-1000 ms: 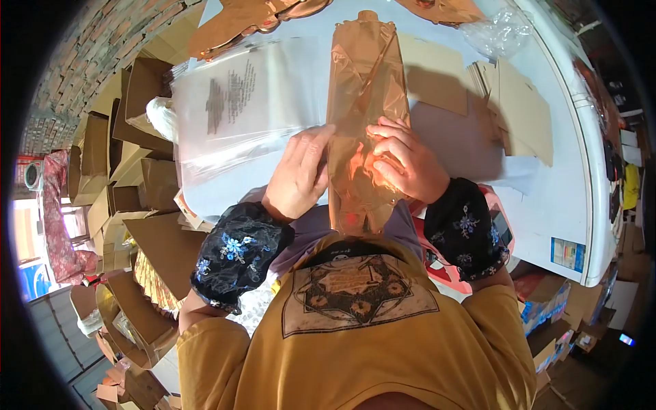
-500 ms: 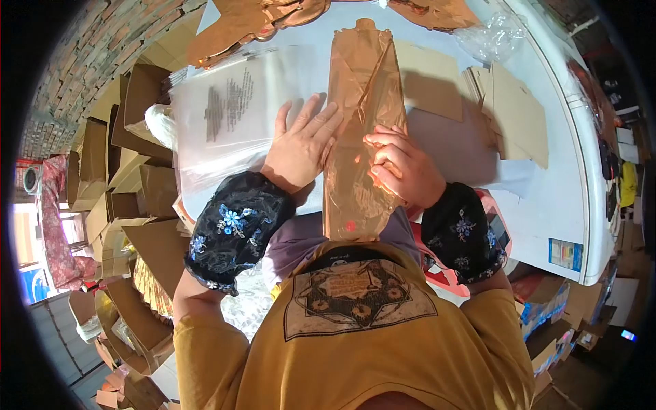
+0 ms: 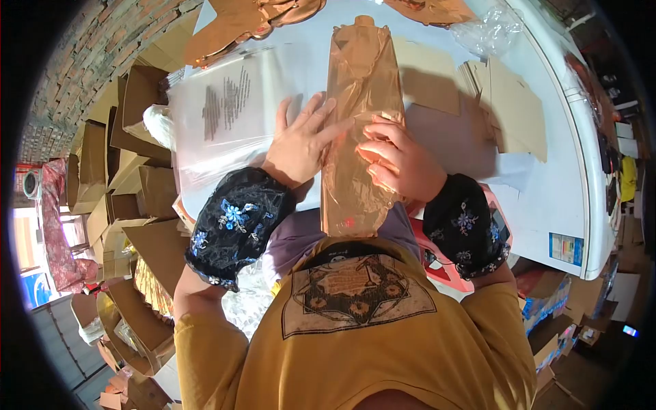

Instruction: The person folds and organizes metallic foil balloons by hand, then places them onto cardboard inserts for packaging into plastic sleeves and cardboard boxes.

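Observation:
A long, flat, folded piece of copper-coloured foil (image 3: 355, 181), which looks like a folded foil balloon, lies lengthwise before me. Its small tab points to the far side and its near end reaches my lap. My left hand (image 3: 301, 142) rests open at its left edge, fingers spread, with the thumb stretched onto the foil. On the right side, my right hand (image 3: 402, 158) is over the foil, its fingers loosely bent and slightly apart, the tips at the surface. Under and beside my left hand are clear plastic bags (image 3: 225, 113) with printed dark text.
More copper foil pieces (image 3: 256, 27) lie along the far edge. Beige cardboard pieces (image 3: 516, 109) and a crumpled clear plastic bag (image 3: 488, 34) are on the right of the white table (image 3: 540, 198). Opened cardboard boxes (image 3: 143, 126) crowd the left side.
My right hand has loosened from a tighter curl and its fingers have spread a little. My left thumb now reaches further across the foil. The foil's upper layer lies flatter.

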Demonstrator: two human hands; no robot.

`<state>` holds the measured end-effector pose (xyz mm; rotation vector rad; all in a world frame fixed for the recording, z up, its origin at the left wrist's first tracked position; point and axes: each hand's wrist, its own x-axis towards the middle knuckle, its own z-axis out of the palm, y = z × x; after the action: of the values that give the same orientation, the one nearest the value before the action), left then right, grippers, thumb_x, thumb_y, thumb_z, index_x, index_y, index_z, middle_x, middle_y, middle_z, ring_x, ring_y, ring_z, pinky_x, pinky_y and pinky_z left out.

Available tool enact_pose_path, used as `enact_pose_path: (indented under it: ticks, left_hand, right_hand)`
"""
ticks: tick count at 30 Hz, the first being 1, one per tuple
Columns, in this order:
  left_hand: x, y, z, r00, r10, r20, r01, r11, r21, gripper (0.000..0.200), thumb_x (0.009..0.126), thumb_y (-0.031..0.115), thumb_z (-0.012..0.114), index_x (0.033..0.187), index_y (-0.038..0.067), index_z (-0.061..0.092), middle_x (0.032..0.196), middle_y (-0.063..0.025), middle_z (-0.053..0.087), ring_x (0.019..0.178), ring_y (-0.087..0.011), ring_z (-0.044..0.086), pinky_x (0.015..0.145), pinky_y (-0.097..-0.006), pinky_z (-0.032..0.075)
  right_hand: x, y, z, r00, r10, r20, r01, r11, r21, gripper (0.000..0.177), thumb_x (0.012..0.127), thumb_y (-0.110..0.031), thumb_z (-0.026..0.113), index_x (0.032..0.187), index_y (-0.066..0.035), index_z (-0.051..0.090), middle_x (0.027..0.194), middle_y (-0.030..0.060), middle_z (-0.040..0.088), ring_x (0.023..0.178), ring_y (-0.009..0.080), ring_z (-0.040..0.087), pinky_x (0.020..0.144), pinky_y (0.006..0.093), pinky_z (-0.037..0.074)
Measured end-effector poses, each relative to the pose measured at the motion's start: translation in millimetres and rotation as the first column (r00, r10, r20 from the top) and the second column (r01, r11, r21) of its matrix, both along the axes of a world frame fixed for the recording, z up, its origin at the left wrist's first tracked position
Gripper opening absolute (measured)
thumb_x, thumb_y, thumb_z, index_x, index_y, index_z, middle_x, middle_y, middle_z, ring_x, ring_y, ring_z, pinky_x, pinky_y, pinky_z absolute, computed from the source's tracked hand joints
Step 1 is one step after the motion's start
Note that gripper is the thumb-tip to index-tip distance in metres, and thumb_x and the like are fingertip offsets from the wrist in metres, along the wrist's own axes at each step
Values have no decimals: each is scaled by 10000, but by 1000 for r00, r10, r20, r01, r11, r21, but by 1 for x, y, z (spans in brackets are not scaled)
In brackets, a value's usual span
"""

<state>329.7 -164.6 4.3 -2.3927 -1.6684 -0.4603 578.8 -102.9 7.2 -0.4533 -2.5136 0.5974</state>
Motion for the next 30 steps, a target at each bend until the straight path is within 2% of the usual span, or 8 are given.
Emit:
enact_pose_path:
  ticks: [9, 12, 16, 19, 22, 26, 29, 30]
  left_hand:
    - [1, 2, -8, 999, -23, 43, 20, 998, 64, 448, 897, 208, 634, 1332, 301, 590, 1411, -93, 529, 1370, -277, 431, 1117, -628, 184]
    - [-1, -1, 0, 1000, -17, -13, 17, 1000, -1, 428, 963, 206, 560, 1382, 290, 553, 1486, -76, 468, 1419, -270, 383, 1138, -588, 196]
    - [-9, -22, 37, 951, -231, 204, 265, 951, -159, 595, 845, 42, 522, 1438, 67, 479, 1558, -161, 365, 1470, -367, 279, 1174, -526, 234]
    - [-14, -57, 47, 916, -361, 174, 400, 839, -370, 725, 758, 23, 555, 1470, 58, 424, 1544, -157, 382, 1489, -300, 269, 1204, -485, 227]
    - [-11, -78, 36, 937, -327, 120, 348, 860, -374, 775, 758, 73, 596, 1503, 78, 382, 1542, -131, 394, 1489, -279, 274, 1211, -466, 224]
    - [1, -79, 12, 953, -267, 141, 284, 951, -125, 650, 747, 55, 624, 1391, 83, 539, 1411, -110, 536, 1357, -297, 464, 1148, -446, 355]
    - [13, -76, 8, 963, -234, 135, 239, 971, -22, 536, 764, 68, 635, 1299, 96, 626, 1296, -90, 617, 1260, -282, 549, 1060, -408, 463]
    - [15, -76, 8, 965, -224, 135, 228, 974, -10, 504, 766, 69, 629, 1269, 98, 646, 1269, -85, 631, 1237, -276, 565, 1032, -396, 487]
  right_hand:
    - [8, -8, 4, 989, 18, 146, -27, 998, 60, 448, 814, -230, 721, 1207, -44, 613, 1434, 148, 495, 1363, 350, 437, 1161, 485, 325]
    - [9, -10, 4, 983, 23, 181, -36, 997, 69, 461, 826, -249, 707, 1233, -55, 613, 1457, 134, 488, 1378, 341, 426, 1166, 481, 321]
    - [11, -8, 3, 982, 24, 187, -37, 997, 70, 454, 840, -254, 697, 1242, -60, 613, 1453, 131, 498, 1382, 341, 423, 1159, 490, 330]
    - [10, -8, 5, 983, 29, 179, -42, 997, 68, 444, 848, -251, 698, 1237, -56, 607, 1442, 138, 503, 1378, 344, 426, 1149, 501, 340]
    - [9, -8, 7, 984, 33, 177, -42, 998, 44, 445, 851, -241, 698, 1242, -53, 596, 1444, 136, 501, 1380, 347, 424, 1147, 502, 340]
    - [9, -7, 8, 986, 61, 154, -62, 998, 1, 431, 872, -221, 685, 1249, -40, 578, 1440, 158, 496, 1367, 362, 433, 1135, 491, 354]
    - [19, 8, -4, 988, 136, -78, -156, 918, -366, 401, 901, -222, 667, 1240, -25, 578, 1432, 188, 492, 1348, 381, 448, 1115, 472, 377]
    - [25, 16, -2, 994, -12, -106, -31, 917, -397, 404, 911, -227, 659, 1249, -22, 574, 1430, 202, 489, 1340, 384, 454, 1106, 467, 387]
